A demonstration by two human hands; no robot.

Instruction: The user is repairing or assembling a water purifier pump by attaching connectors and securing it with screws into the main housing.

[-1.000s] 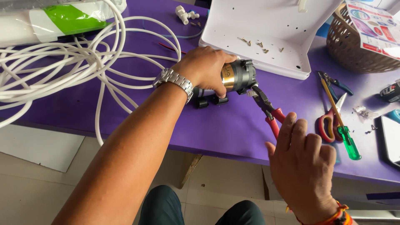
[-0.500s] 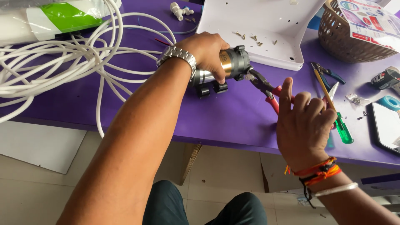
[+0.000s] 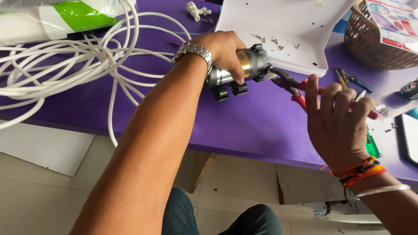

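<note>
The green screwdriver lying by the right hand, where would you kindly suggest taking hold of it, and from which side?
Probably by its green handle, from above at the table's near edge. The handle is the thick end, pointing toward the person, while the thin shaft runs away toward the basket. The right hand, holding the pliers, covers the middle, so only the handle's end is free.

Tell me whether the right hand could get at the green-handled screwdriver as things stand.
Probably not at once: the right hand is closed on the red-handled pliers. The green-handled screwdriver lies just beside it on the purple table, nothing between, so freeing the hand should suffice.
</note>
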